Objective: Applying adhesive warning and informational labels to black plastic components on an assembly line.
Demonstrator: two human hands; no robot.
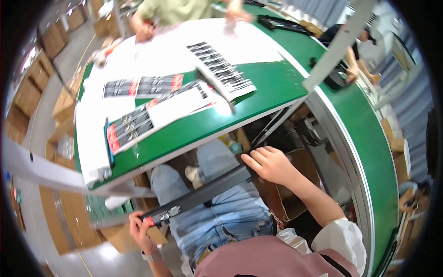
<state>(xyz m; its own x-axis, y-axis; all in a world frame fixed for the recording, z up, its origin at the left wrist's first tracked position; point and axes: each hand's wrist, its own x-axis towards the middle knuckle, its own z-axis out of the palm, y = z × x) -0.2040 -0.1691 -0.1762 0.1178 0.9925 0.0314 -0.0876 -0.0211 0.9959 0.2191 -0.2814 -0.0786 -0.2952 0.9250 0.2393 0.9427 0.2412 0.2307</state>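
Observation:
A long, flat black strip (203, 191) lies slantwise above my lap, its right end farther away than its left. A red and grey printed label (161, 216) shows near its left end. My left hand (143, 233) is closed around that end, beside the label. At the other end my right hand (270, 166) grips the strip with the fingers over its top. Beyond the strip, sheets of black and red printed labels (131, 129) lie on the green table (277, 85), nearest to my left hand.
Another label sheet (224, 69) and white paper (170, 44) cover much of the table. Across it a person in a green shirt (180, 11) works. A white metal post (339, 46) rises at the right. Below stands an open cardboard box (295, 194); more cartons (27, 99) are at left.

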